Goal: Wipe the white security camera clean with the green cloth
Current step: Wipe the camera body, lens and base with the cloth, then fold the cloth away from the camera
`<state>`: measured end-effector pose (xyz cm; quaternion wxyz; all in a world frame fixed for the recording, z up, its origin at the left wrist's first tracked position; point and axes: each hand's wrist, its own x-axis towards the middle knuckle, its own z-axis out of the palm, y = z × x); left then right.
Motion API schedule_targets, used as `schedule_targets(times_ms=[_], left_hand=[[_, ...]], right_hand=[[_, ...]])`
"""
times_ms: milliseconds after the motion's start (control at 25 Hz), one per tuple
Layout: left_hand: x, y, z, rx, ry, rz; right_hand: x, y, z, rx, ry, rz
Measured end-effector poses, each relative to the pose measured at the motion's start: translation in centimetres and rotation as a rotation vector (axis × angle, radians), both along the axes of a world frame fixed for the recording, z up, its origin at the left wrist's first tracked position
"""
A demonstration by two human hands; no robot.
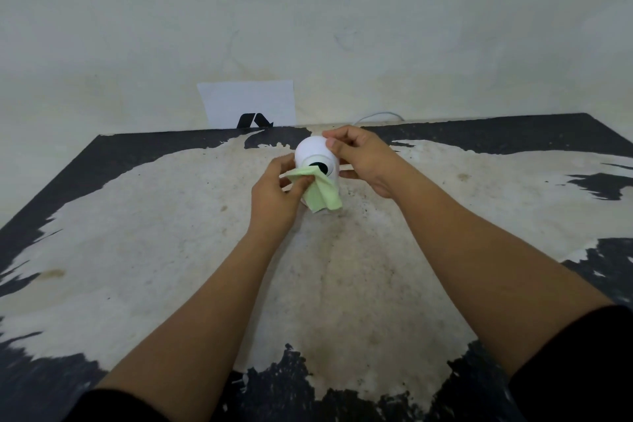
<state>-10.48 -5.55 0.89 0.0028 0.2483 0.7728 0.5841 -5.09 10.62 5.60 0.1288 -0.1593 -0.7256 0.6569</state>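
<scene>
A round white security camera [313, 151] with a black lens stands near the far middle of the table. My right hand [361, 158] grips its right side, thumb and fingers on the dome's top and flank. My left hand [275, 197] pinches a light green cloth [320, 190] and presses it against the camera's front, just below and partly over the lens. The cloth's loose end hangs down in front of the camera's base, which is hidden.
The worn table [171, 233] is cream with peeling black patches at its edges. A white sheet of paper [248, 103] with a black logo leans on the wall behind. A white cable [378, 116] runs off behind the camera along the wall.
</scene>
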Motion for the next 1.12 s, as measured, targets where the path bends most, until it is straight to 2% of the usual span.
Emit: schedule_targets(times_ms=[120,240,320,440,520,600,760,880,1120], left_hand=[[0.3,-0.8,-0.4,-0.021,0.002,0.051],[1.7,-1.9,0.3,0.046,-0.126,-0.029],[3.3,-2.7,0.9,0.115,-0.234,-0.080],[5.6,-3.9,1.2,0.221,-0.458,-0.144],[7.0,-4.3,1.5,0.262,-0.631,-0.224],[8.4,-4.4,1.7,0.286,-0.710,-0.303],[10.0,-4.2,1.9,0.328,-0.702,-0.335],[10.6,-4.1,2.0,0.261,-0.639,-0.357],[11.7,-3.7,1.4,0.019,-0.242,-0.390]], right_hand=[[0.4,-0.1,0.1,0.119,-0.018,-0.039],[2.0,-1.4,0.3,0.327,0.075,-0.249],[4.5,-3.3,0.5,0.394,0.183,-0.302],[9.3,-5.9,0.4,0.456,0.226,-0.138],[11.4,-6.6,-0.3,0.557,0.154,-0.013],[12.2,-6.6,-1.2,0.653,0.094,0.024],[12.9,-6.5,-1.8,0.617,0.056,-0.034],[13.4,-6.8,-2.0,0.508,0.018,-0.066],[13.7,-6.8,-2.2,0.315,0.013,-0.170]])
